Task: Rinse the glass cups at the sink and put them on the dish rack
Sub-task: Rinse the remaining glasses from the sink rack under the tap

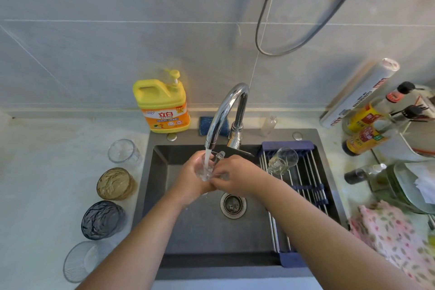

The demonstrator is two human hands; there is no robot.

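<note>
The left hand [191, 179] curls around a clear glass cup [207, 168] and the right hand [235, 176] pinches its lower side, steadying it mouth-up under the faucet [226, 110] stream above the sink [200, 226]. Rightward, a glass mug [282, 160] lies on the dish rack [306, 186], apparently draining; a row of cups [116, 183] waits on the left counter.

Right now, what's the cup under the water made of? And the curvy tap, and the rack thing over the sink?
The cup looks like clear glass: you can see the running water right through it. The tap seems to be polished metal, shiny like a mirror. The dish rack looks like bare steel rods, silvery and smooth, with dark blue end pieces that are probably plastic.
</note>
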